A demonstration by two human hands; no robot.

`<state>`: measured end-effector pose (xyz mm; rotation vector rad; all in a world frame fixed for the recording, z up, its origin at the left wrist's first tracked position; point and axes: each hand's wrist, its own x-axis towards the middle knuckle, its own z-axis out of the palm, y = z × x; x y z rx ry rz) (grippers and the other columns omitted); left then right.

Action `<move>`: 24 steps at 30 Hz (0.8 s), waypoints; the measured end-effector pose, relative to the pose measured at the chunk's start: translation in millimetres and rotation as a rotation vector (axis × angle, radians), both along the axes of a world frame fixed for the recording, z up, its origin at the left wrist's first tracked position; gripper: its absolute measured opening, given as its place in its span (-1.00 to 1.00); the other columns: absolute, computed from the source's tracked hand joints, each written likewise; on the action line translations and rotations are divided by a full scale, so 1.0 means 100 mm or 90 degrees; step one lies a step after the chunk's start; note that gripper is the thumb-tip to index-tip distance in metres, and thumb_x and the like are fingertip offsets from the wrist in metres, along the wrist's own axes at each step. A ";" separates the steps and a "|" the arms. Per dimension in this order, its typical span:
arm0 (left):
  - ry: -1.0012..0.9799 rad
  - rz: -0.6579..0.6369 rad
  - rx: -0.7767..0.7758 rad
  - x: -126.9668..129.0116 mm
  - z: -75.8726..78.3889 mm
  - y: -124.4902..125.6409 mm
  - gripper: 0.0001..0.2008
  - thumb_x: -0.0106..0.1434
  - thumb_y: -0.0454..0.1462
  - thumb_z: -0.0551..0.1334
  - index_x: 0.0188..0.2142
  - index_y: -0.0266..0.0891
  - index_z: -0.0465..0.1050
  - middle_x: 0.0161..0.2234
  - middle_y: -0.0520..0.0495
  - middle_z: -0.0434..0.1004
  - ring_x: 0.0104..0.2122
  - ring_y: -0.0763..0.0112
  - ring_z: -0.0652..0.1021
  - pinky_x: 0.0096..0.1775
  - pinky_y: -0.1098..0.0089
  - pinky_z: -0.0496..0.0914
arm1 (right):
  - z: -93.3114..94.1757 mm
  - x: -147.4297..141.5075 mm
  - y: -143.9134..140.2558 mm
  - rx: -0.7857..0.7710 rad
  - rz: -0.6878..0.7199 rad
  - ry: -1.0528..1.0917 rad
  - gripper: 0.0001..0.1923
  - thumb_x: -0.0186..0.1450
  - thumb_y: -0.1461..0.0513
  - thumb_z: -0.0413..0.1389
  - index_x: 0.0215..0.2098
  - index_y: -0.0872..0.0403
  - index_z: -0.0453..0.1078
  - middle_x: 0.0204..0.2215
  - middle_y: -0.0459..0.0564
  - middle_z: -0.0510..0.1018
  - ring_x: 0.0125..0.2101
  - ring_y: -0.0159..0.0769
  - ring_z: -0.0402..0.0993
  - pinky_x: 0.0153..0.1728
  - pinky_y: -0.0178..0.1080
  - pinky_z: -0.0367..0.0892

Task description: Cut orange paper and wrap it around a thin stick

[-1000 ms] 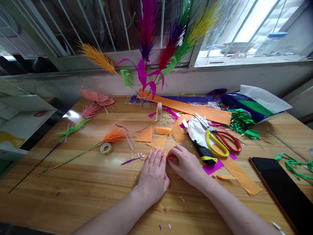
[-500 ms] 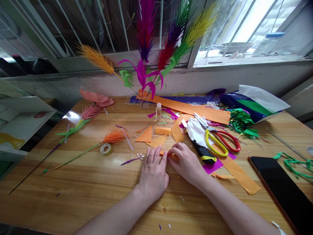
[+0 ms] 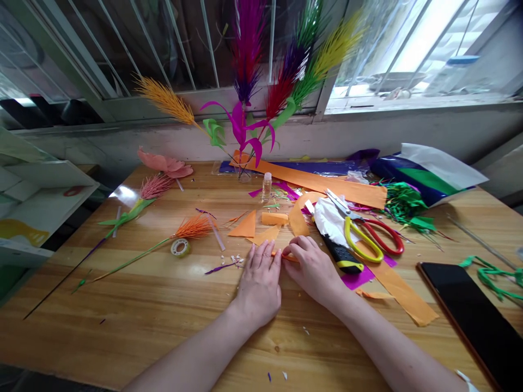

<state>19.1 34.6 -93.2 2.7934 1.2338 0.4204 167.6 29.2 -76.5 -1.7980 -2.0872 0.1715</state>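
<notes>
One narrow, papery orange strip (image 3: 291, 258)

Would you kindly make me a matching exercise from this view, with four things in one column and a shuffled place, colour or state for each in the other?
Column one
1. Orange strip
2. Tape roll
3. Scissors
4. Phone

Column two
A. Partly red, partly yellow
B. Black, lying screen up
C. At the fingertips of the left hand and right hand
D. Beside the orange bristly flower

Right pairs: 1-C, 2-D, 3-A, 4-B.
</notes>
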 end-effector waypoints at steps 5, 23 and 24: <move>-0.220 0.020 -0.035 -0.06 0.11 0.08 -0.46 0.07 -0.44 -0.01 0.09 -0.27 0.06 0.09 -0.18 0.14 0.11 0.29 0.12 0.11 0.14 0.06 | 0.00 0.10 0.01 0.000 -0.017 0.042 -0.89 0.16 0.28 -0.02 -0.43 0.06 0.35 -0.38 -0.01 0.37 -0.29 -0.25 0.28 -0.29 -0.24 0.27; -0.850 0.016 -0.926 -0.01 0.17 0.10 -0.79 0.04 -0.20 0.23 -0.38 -0.29 0.51 -0.07 -0.18 0.35 -0.29 0.35 0.45 -0.28 0.35 0.34 | 0.13 0.00 -0.08 -0.499 0.158 0.773 -0.69 0.10 0.10 0.11 -0.29 0.15 0.44 -0.35 0.00 0.51 -0.32 -0.31 0.40 -0.24 -0.26 0.26; -0.853 0.006 -0.969 -0.01 0.18 0.09 -0.78 0.03 -0.20 0.23 -0.37 -0.30 0.51 -0.09 -0.19 0.36 -0.36 0.40 0.45 -0.35 0.38 0.33 | 0.12 0.00 -0.08 -0.510 0.151 0.792 -0.70 0.10 0.10 0.12 -0.34 0.17 0.46 -0.37 0.01 0.52 -0.35 -0.32 0.42 -0.25 -0.26 0.26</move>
